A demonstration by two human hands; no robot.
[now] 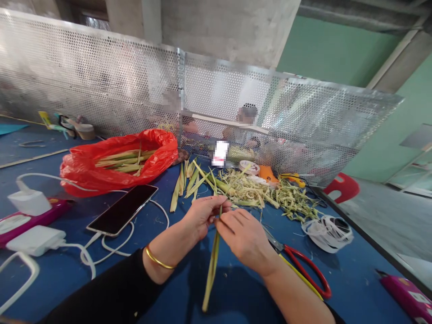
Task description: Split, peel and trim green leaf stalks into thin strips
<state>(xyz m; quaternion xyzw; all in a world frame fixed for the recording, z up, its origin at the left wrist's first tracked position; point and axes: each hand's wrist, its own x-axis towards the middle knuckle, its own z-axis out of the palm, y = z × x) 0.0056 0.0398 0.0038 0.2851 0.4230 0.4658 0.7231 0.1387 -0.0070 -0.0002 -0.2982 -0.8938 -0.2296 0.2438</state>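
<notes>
Head view: left hand (206, 215) and right hand (243, 236) fingers pinch a leaf strip (212, 272), seemingly mid-work, bagged strips (126, 159) looking untouched

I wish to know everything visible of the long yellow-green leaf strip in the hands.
The long, narrow, yellow-green leaf strip looks fibrous, with brownish lengthwise streaks. The bare left hand and bare right hand hold its upper part; the rest slants down toward the person, nearly straight. Whether its lower end touches the blue tabletop is unclear.
</notes>
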